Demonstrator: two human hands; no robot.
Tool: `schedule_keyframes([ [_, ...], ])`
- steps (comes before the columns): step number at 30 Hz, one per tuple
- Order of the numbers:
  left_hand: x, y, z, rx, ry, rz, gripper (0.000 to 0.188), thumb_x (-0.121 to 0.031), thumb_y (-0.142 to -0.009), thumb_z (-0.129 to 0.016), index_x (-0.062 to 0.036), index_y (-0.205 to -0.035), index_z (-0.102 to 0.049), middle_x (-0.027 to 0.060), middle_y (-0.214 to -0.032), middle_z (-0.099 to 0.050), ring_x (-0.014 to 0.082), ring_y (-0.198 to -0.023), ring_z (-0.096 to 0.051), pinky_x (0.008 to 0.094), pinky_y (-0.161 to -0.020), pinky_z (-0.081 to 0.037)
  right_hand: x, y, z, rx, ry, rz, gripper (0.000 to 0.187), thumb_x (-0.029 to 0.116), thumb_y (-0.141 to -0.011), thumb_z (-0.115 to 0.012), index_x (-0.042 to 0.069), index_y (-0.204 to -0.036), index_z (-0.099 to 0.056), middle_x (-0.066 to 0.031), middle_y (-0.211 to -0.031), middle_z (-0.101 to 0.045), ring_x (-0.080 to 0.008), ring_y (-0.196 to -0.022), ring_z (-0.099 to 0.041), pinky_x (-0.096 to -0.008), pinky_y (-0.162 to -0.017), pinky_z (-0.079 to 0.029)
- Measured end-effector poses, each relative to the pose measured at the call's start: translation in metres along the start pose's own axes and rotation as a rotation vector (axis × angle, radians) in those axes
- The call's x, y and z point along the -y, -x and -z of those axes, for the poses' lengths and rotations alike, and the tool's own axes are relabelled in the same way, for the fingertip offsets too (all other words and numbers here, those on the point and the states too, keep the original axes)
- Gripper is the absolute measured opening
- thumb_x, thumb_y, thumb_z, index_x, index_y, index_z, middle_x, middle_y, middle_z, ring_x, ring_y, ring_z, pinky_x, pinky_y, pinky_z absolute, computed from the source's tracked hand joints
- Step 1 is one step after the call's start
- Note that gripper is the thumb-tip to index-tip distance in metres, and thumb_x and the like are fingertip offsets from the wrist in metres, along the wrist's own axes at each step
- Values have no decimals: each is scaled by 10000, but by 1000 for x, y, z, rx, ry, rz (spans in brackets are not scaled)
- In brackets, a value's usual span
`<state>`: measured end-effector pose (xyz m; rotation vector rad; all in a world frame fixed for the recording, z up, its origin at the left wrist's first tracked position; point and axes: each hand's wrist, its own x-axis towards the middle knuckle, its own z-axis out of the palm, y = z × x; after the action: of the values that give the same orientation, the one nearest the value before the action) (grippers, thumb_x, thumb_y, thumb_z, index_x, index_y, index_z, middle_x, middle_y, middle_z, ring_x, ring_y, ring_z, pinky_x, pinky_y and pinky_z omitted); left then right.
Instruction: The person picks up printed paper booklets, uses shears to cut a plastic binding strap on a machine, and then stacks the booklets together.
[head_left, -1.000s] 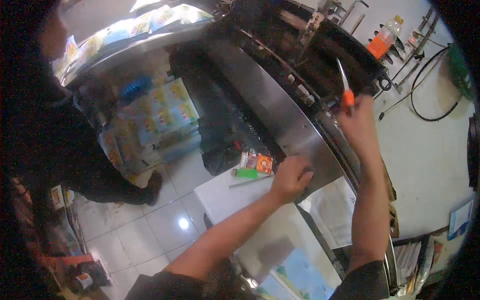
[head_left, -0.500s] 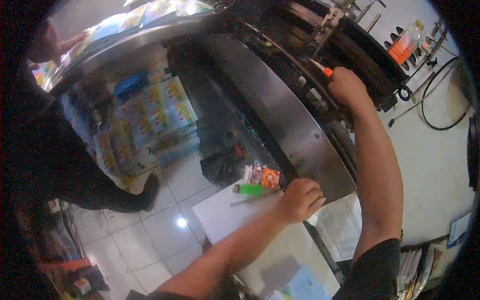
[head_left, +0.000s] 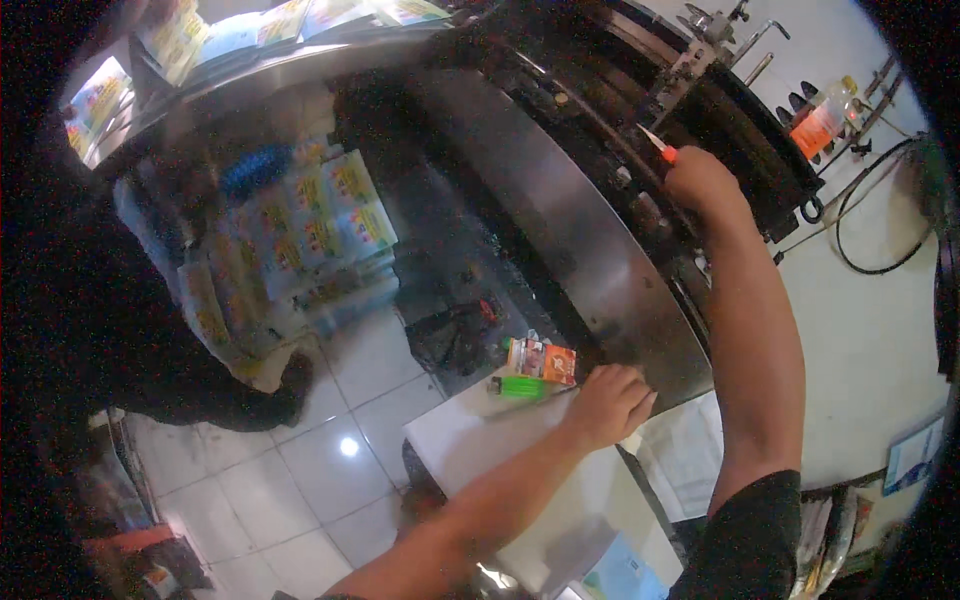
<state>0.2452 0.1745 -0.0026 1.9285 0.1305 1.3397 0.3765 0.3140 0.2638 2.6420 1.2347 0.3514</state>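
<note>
Orange tool (head_left: 669, 155) sits in closed right hand (head_left: 706, 184), two o'clock; left hand (head_left: 608, 406), four o'clock, half curled, hold unclear.

The right hand (head_left: 703, 187) grips an orange-handled tool (head_left: 656, 142) at the dark machine (head_left: 745, 130). The left hand (head_left: 608, 405) is at the white surface's (head_left: 455, 430) far right corner, near a green lighter (head_left: 520, 387).

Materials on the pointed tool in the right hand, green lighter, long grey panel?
Pointed tool: pale, shiny tip, probably metal; evenly coloured orange part, likely plastic.
Green lighter: apparently glossy plastic, judging by its bright, saturated body.
Long grey panel: likely steel, smooth, with soft, smeared reflections.
</note>
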Motion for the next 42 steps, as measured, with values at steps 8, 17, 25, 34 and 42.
schedule_keyframes([
  [8, 0, 1, 4, -4, 0, 15, 142, -206, -851, -678, -68, -836, -646, 99, -932, -607, 298, -865, -587, 421, -787, -465, 24, 5, 14, -22, 60, -120, 342, 222, -832, -578, 55, -1115, -673, -188, -1169, -663, -361, -1085, -642, -448, -931, -498],
  [17, -6, -2, 3, 23, 10, 38, 150, -209, -851, -674, -66, -819, -642, 94, -892, -604, 300, -856, -587, 418, -772, -476, -48, -47, -3, 143, -83, -16, 560, 391, -805, -711, 19, -1213, -615, -208, -1196, -651, -361, -1112, -626, -427, -917, -502],
  [25, -5, 0, -1, 63, -6, 31, 141, -199, -850, -674, -65, -818, -640, 96, -892, -611, 293, -850, -591, 404, -749, -486, -43, -18, -8, 187, -521, -38, 515, 367, -804, -724, -18, -1130, -620, -227, -1122, -667, -349, -1039, -651, -425, -889, -502],
  [34, -6, 0, 2, 70, -33, -59, 132, -186, -823, -704, -71, -820, -639, 96, -889, -621, 286, -818, -598, 409, -722, -478, -40, -10, -29, -95, -280, 197, 430, 332, -826, -698, -12, -1057, -582, -250, -1044, -661, -405, -997, -639, -448, -852, -496],
  [42, 5, 6, -2, -4, -54, -88, 130, -122, -772, -742, -72, -827, -635, 92, -869, -629, 293, -795, -611, 405, -695, -495, -44, -10, -45, -166, -310, 237, 433, 336, -817, -719, 7, -1070, -598, -255, -1051, -667, -425, -1001, -640, -477, -875, -514],
])
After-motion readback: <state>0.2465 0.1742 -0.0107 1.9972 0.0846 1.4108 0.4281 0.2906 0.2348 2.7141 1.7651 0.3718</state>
